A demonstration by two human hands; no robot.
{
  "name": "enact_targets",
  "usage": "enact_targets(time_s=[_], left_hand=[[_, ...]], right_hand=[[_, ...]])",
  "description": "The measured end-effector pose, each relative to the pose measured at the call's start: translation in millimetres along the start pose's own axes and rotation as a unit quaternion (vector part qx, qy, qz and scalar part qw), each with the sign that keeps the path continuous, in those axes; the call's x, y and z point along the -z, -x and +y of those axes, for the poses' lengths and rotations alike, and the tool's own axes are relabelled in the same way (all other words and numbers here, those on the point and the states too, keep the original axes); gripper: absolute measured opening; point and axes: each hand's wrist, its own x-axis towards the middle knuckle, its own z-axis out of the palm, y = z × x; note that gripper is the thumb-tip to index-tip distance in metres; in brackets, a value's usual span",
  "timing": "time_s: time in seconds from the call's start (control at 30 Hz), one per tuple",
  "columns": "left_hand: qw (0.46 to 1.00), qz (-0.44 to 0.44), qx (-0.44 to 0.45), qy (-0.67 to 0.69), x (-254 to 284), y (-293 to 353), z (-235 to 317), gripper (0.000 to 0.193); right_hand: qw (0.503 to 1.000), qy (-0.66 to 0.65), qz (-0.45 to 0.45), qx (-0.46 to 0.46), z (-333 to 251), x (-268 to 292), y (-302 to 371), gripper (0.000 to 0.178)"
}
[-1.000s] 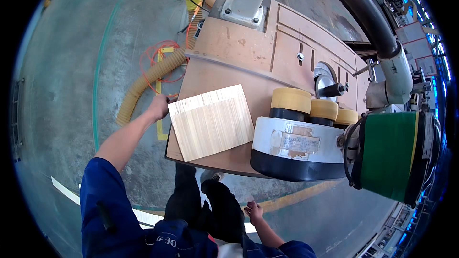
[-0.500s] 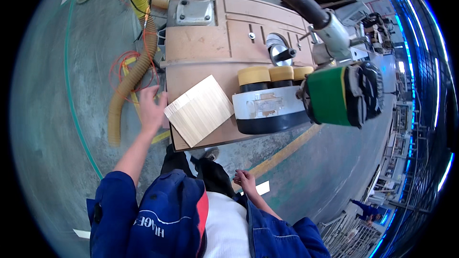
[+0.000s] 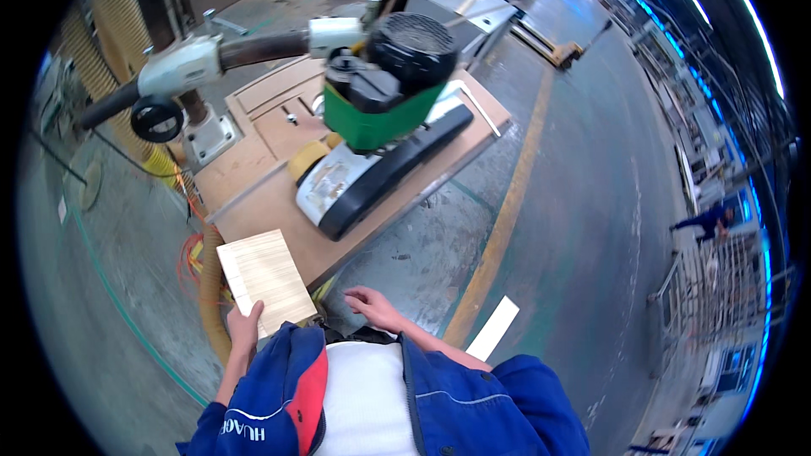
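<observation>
A pale wooden board [image 3: 272, 280] lies flat at the near left corner of the brown machine table [image 3: 240, 196], partly over its edge. My left hand [image 3: 243, 327] grips the board's near left side, the thumb on top and the other fingers hidden beneath. In front of my waist hangs my right hand [image 3: 372, 307], its fingers loosely curled together with nothing visible in them. It is apart from the table and the board. Beyond the board stands a roller feed unit [image 3: 338, 194] in white and black, with yellow rollers and a green motor [image 3: 372, 122] on top.
A thick support arm [image 3: 262, 48] with a black handwheel [image 3: 158, 119] crosses above the table. Ribbed hose [image 3: 211, 287] and orange cable lie at the left. On the floor at right is a pale strip [image 3: 493, 329]; a pallet truck [image 3: 557, 52] and a distant person [image 3: 708, 221] are farther off.
My left hand has closed on the board, which has turned and moved toward me, past the table's corner. My view has swung to the right. My right hand still hangs at my waist.
</observation>
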Motion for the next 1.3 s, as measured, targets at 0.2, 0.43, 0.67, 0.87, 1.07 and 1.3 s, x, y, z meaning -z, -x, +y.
enact_targets(time_s=[0.2, 0.43, 0.67, 0.87, 1.07, 1.3], left_hand=[[0.989, -0.026, -0.079, 0.123, -25.6, 42.7, 71.1, 0.028], [0.977, -0.130, -0.140, 0.091, -70.9, 90.7, 144.2, 0.035], [0.953, -0.163, -0.248, 0.063, -108.9, 123.3, 216.9, 0.043], [0.934, -0.131, -0.308, 0.125, -124.4, 97.5, 218.9, 0.035], [0.899, -0.222, -0.247, 0.285, -109.2, 78.0, 223.9, 0.033], [0.831, -0.269, -0.119, 0.472, -76.6, 48.9, 212.3, 0.043]], right_hand=[[0.978, -0.132, -0.081, 0.138, -30.6, -10.9, 0.3, 0.062], [0.945, -0.276, -0.008, 0.174, -60.9, 12.0, 40.0, 0.033], [0.921, -0.344, -0.059, 0.174, -47.5, 70.2, 75.8, 0.034], [0.865, -0.443, -0.183, 0.149, -35.6, 71.9, 94.4, 0.058], [0.676, -0.631, -0.352, 0.144, -56.8, 55.9, 97.1, 0.076], [0.926, -0.296, -0.182, 0.144, -108.8, 20.5, 104.3, 0.042]])
